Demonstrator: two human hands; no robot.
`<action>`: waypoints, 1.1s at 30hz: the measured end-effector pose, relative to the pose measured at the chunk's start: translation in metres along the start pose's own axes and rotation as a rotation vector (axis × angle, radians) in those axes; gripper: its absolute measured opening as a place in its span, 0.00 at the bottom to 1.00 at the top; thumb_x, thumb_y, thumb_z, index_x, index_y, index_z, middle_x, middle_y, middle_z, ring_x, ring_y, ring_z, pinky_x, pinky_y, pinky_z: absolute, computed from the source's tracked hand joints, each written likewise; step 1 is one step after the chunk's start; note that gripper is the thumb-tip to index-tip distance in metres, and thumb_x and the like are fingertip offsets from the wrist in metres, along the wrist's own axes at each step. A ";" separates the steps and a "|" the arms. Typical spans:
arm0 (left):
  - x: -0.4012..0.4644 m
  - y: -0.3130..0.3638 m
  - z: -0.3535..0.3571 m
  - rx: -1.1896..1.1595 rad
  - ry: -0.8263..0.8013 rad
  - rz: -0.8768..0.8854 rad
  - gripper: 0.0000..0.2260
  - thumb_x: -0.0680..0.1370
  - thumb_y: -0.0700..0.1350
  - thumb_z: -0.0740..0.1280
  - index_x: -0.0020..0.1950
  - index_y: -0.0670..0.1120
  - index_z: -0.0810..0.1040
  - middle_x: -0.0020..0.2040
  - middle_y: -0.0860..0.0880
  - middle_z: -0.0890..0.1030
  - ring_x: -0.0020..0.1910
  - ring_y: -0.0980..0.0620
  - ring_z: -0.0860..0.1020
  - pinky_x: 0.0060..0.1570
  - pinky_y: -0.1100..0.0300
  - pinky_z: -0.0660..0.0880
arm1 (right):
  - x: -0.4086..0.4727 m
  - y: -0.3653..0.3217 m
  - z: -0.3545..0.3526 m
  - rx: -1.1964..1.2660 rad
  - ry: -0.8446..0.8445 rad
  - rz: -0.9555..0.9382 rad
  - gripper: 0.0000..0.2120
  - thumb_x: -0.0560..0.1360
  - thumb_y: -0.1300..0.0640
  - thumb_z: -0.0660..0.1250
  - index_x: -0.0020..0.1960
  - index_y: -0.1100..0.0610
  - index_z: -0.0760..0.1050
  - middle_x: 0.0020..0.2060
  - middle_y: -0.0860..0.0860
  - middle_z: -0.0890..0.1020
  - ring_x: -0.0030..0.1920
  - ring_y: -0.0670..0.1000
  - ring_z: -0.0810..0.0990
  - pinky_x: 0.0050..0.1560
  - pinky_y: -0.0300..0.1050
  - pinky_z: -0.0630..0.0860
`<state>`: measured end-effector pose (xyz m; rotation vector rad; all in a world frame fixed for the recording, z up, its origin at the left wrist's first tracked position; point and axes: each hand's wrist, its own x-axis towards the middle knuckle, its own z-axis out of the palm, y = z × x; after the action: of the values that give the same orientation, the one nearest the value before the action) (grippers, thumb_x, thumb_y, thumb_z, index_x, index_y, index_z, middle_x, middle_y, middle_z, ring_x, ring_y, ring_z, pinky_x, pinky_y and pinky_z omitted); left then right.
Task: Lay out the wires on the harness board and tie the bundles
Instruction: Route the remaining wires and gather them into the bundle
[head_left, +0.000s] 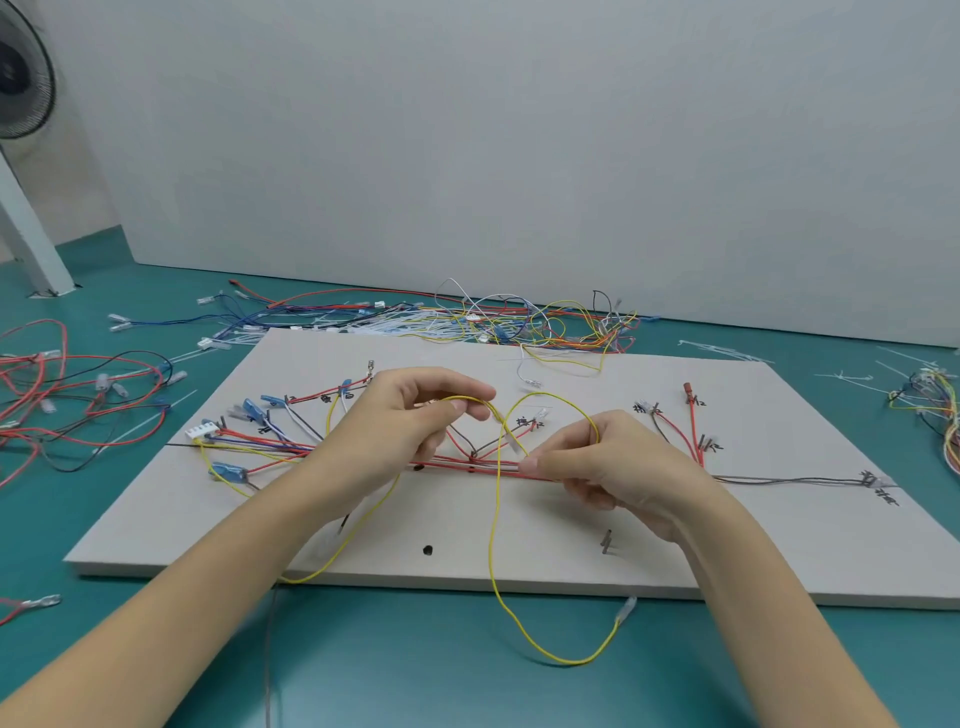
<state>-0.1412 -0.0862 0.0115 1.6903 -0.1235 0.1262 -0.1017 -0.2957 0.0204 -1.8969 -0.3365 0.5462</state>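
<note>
Both hands sit over the middle of the harness board (519, 525), a pale slab lying flat on the teal counter (415, 670). Left hand (410, 415): fingers curled, pinching the yellow wire (496, 499) w/ thumb & fingertips. Right hand (602, 462): fingers curled, pinching the same wire at the far side of a raised loop. From the hands the wire drops toward the viewer, crosses the board's near edge, curves across the counter & ends in a clear-sleeved terminal (626, 608) pointing up-right. Red wire bundle (467, 464) already on the board, long axis left-right, branches fanning to blue connectors (228, 472) at left. Loose wire pile (519, 322) behind the board; more at left (78, 395).
</note>
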 end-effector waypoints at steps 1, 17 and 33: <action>0.000 -0.001 0.000 0.039 0.020 0.018 0.13 0.80 0.35 0.62 0.51 0.48 0.84 0.41 0.51 0.84 0.24 0.57 0.62 0.25 0.66 0.59 | 0.000 -0.001 -0.001 -0.001 -0.011 -0.008 0.05 0.69 0.59 0.76 0.35 0.57 0.82 0.22 0.48 0.69 0.22 0.46 0.64 0.22 0.35 0.58; -0.003 -0.003 0.008 0.163 -0.180 0.091 0.10 0.79 0.45 0.66 0.45 0.52 0.86 0.41 0.59 0.83 0.42 0.67 0.77 0.41 0.77 0.68 | -0.002 -0.010 -0.001 0.445 0.033 -0.145 0.09 0.74 0.67 0.62 0.36 0.62 0.74 0.36 0.60 0.80 0.37 0.58 0.84 0.30 0.41 0.78; -0.004 -0.001 0.014 0.054 0.036 0.041 0.04 0.73 0.43 0.71 0.39 0.48 0.85 0.24 0.57 0.71 0.23 0.59 0.62 0.22 0.70 0.58 | -0.001 -0.006 0.009 0.389 -0.020 0.051 0.09 0.74 0.65 0.59 0.36 0.60 0.73 0.34 0.61 0.83 0.31 0.55 0.82 0.27 0.38 0.76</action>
<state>-0.1452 -0.0999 0.0079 1.7389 -0.1286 0.1923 -0.1068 -0.2869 0.0239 -1.5276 -0.1788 0.6170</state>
